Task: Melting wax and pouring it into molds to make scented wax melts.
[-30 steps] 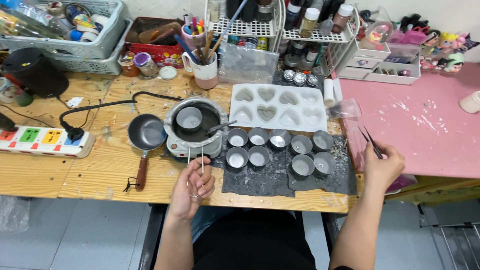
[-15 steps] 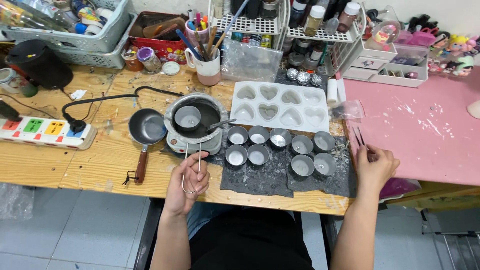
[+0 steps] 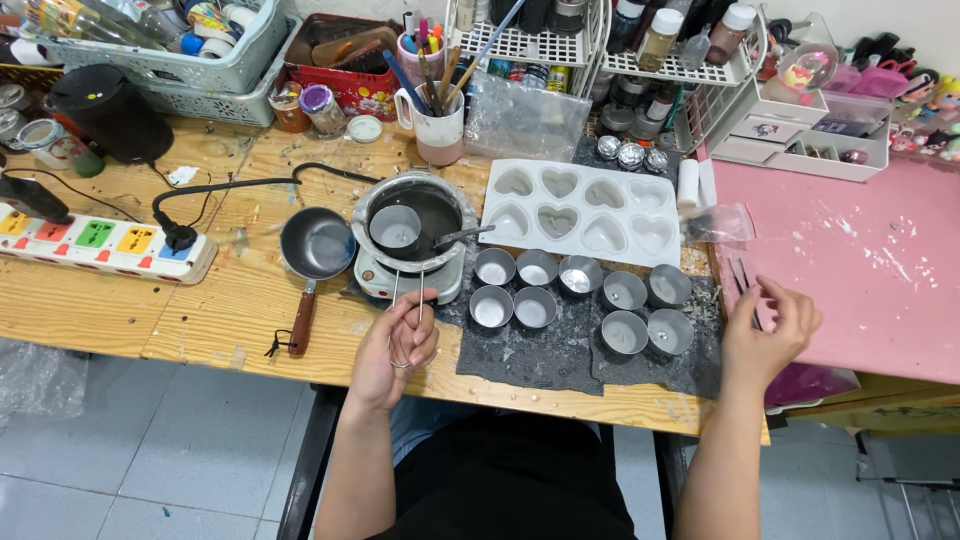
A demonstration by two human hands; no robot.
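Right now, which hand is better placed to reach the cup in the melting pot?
Left hand, probably: it holds wire tongs pointing at the cup; the right hand is far off with tweezers.

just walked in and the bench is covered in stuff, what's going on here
A person sits at a wooden workbench. Their left hand holds thin U-shaped metal tongs, prongs pointing toward a small white hotplate carrying a round metal melting pot. Their right hand holds dark slim tweezers over the pink tabletop. Nine small round metal cups sit between, below a white heart-shaped mould tray.
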